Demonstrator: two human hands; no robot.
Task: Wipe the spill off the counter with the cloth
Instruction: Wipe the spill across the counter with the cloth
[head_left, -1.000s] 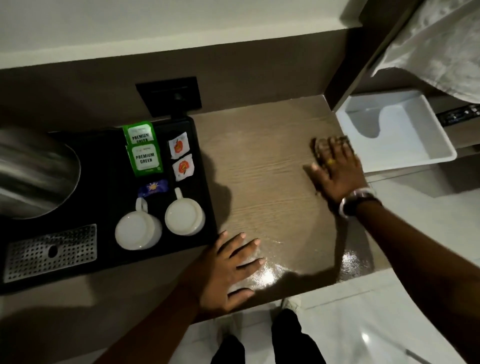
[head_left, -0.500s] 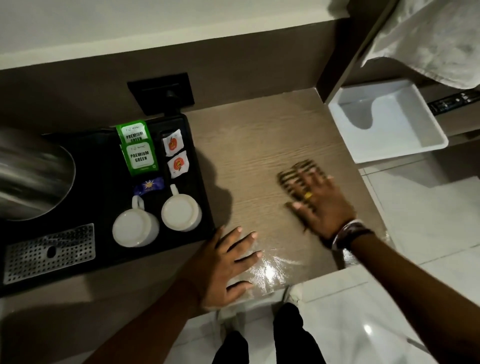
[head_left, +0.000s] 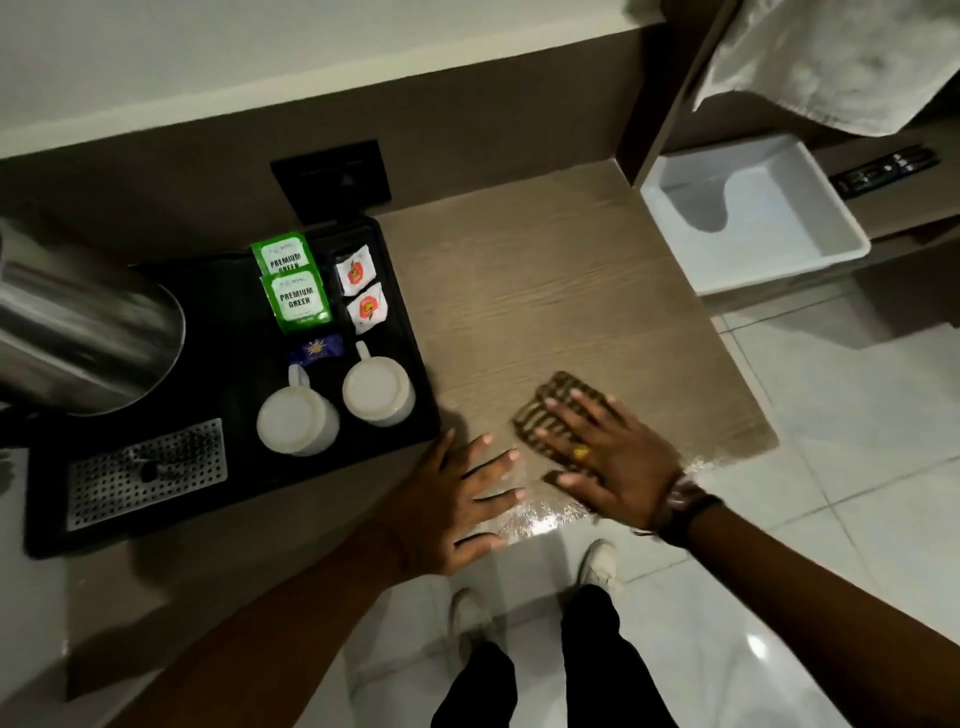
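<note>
The right hand (head_left: 613, 457) presses the cloth (head_left: 558, 410) flat, fingers spread (no closed grip), beside the wet spill (head_left: 535, 512), while the empty left hand (head_left: 457, 499) braces open-palmed on the counter (head_left: 545, 291).

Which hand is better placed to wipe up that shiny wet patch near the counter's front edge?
Probably the right hand: it already presses the striped cloth flat, just behind the wet patch. The left hand lies bare on the counter, holding nothing.

Hotel room tea corner — tray (head_left: 395, 291), tea sachets (head_left: 296, 301), cups (head_left: 376, 389), kettle (head_left: 88, 332).
</note>
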